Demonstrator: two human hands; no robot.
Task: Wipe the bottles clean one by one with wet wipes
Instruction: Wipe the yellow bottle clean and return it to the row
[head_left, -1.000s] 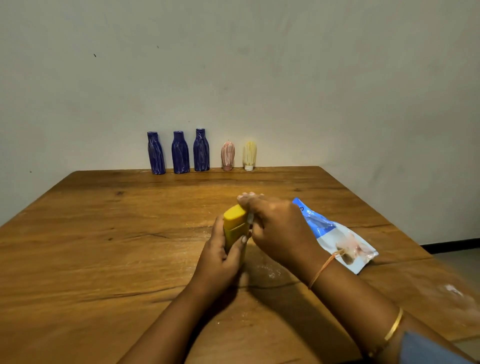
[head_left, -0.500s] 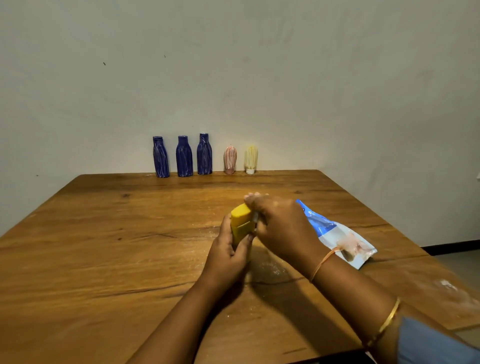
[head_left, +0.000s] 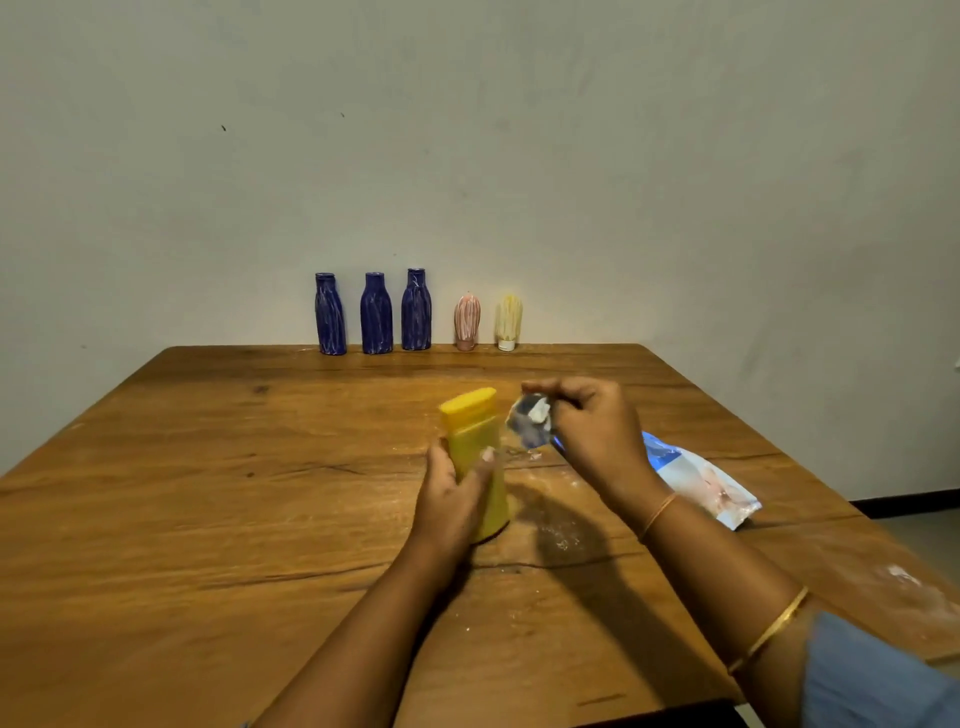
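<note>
Left grip (head_left: 452, 499) wraps the lower body of the yellow bottle (head_left: 470, 426), slightly tilted, base seemingly on the bench (head_left: 208, 493). Right grip (head_left: 597, 431) pinches a crumpled wet wipe (head_left: 530, 418) just right of the bottle's cap, apart from it. The bottle looks like light, stiff plastic, probably slick when damp, so hold it low on the flat sides. The wipe is limp. Wipe pack (head_left: 701, 483) lies farther right. Behind the bottle, by the wall: three blue bottles (head_left: 376, 314), pink bottle (head_left: 466, 322), pale bottle (head_left: 508, 321).

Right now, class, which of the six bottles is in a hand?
The bright yellow bottle, gripped by the left hand; the other five bottles stand untouched in a row by the wall.
</note>
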